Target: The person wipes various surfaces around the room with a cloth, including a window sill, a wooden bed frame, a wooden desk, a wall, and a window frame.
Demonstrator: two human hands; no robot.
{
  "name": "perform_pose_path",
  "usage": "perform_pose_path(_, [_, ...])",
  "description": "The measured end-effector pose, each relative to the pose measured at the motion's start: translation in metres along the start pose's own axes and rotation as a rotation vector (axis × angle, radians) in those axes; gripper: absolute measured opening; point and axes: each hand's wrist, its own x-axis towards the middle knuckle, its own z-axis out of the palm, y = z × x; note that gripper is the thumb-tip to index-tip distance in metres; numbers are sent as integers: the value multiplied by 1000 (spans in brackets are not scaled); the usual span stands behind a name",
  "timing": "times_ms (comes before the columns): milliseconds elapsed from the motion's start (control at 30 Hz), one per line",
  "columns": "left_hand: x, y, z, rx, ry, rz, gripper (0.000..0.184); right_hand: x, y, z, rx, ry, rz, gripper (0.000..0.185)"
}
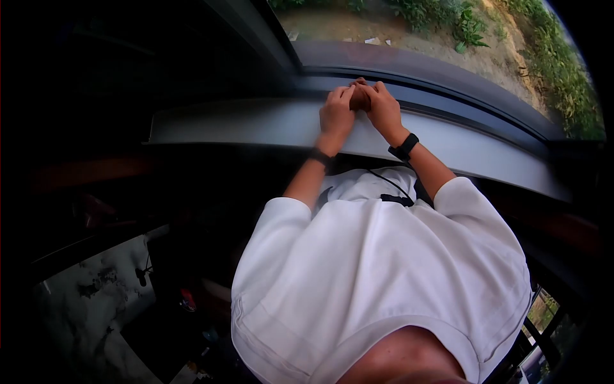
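From the head view, I see the left hand (336,115) and right hand (385,116) close together over the pale window sill (243,121), fingers curled in, both gripping a small brown item (360,99) between them; its exact kind I cannot tell. Greenery (470,29) shows beyond the sill.

The sill (256,121) is pale grey, whitening in patches. At the sill, the held item (359,100) is brown. Beyond the sill, the rail (448,107) is blue-grey, the soil (332,27) tan, the plants (566,86) mixed greens. Nearer than the sill, the shirt (384,262) is plain white, the wristbands (403,147) black; leftward below the sill, a slab (102,281) is greyish white with dark blotches.
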Motion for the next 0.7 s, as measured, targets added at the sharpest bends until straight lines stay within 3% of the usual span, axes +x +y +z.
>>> perform_pose_path(133, [-2, -25, -35, -16, 12, -184, 41, 25, -38, 29, 150, 5, -88, 39])
perform_pose_path(300, [2, -59, -49, -9, 139, -148, 40, 47, -91, 26, 121, -66, -99, 43])
perform_pose_path(367, [5, -57, -38, 20, 147, -116, 37, 45, -83, 22, 124, -107, -38, 43])
perform_pose_path(567, [14, -25, 10, -9, 80, 154, 51, 10, -26, -3, 20, -72, 226, 45])
perform_pose_path(700, [16, 4, 21, -139, -25, 209, 58, -9, -4, -34, 10, -21, 275, 43])
